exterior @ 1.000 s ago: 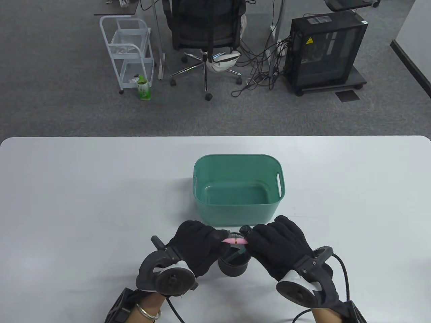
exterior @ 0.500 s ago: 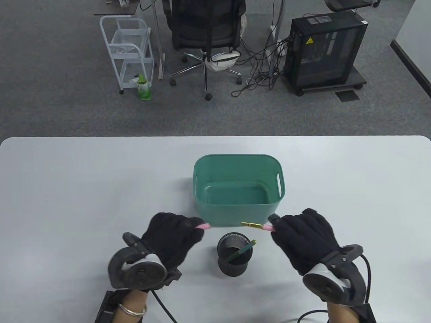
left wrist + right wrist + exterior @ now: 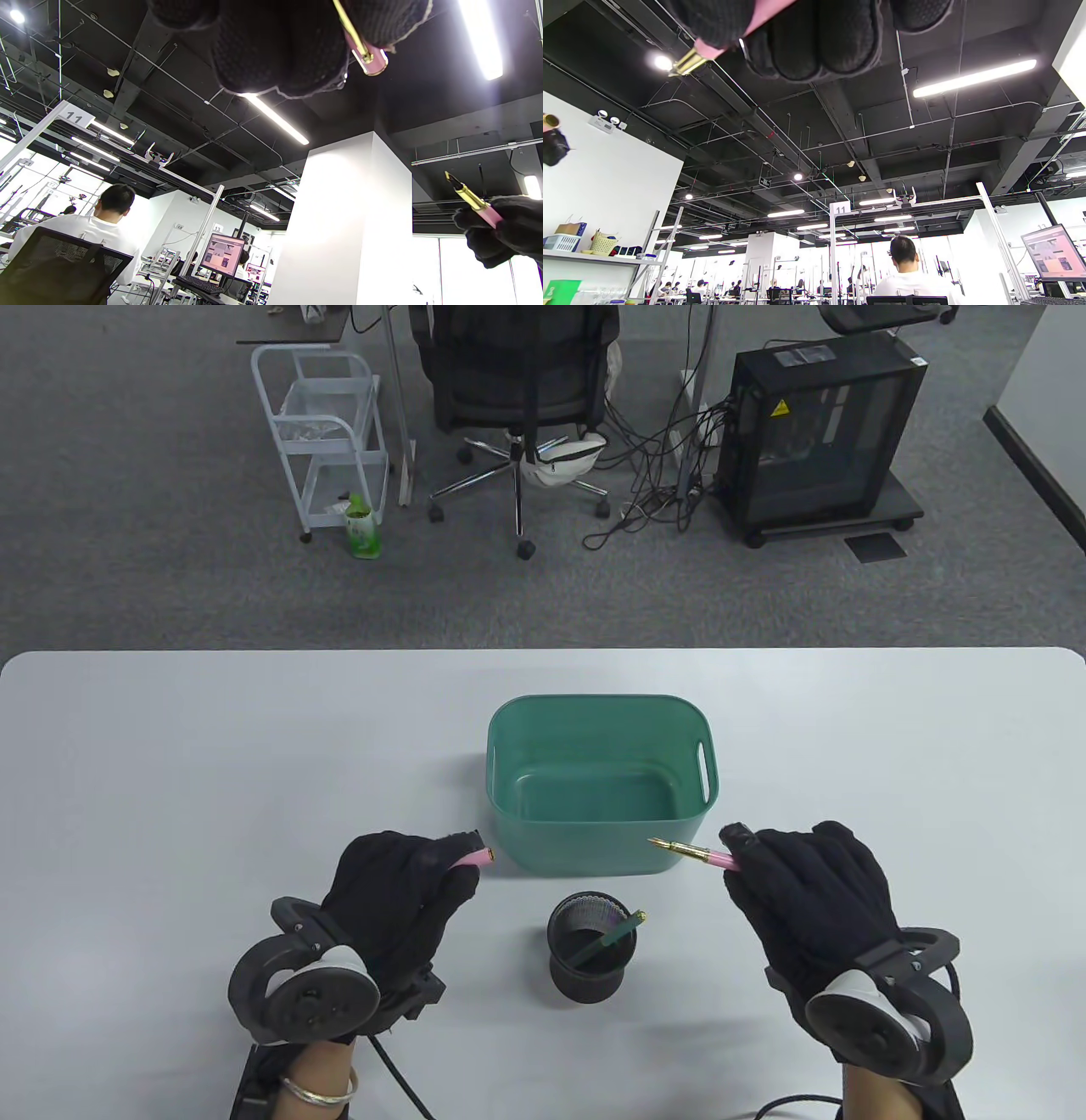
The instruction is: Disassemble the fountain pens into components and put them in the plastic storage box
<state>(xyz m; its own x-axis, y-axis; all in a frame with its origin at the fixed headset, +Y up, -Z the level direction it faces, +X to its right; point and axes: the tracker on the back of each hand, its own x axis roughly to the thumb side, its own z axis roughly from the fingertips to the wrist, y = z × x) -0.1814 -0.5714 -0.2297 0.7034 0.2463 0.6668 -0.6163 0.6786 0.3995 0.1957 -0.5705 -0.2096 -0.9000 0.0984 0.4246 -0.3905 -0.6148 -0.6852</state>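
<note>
My left hand grips a pink pen cap, whose open gold-rimmed end points toward the green plastic storage box. Curled round the pink pen body, my right hand keeps its gold nib aimed left at the box's near right corner. That pen body also shows in the left wrist view, and its gold section in the right wrist view. The two hands sit apart, either side of the box's front wall. A black mesh pen cup between them holds a green pen.
The box stands at the table's middle, its inside bare. Beyond the far table edge are an office chair, a white cart and a computer tower. The wrist views look up at ceiling lights and seated people.
The hands held the pink pen together over the cup, then pulled apart; the cap stayed in the left hand, the body with bare nib in the right. Both moved outward.
</note>
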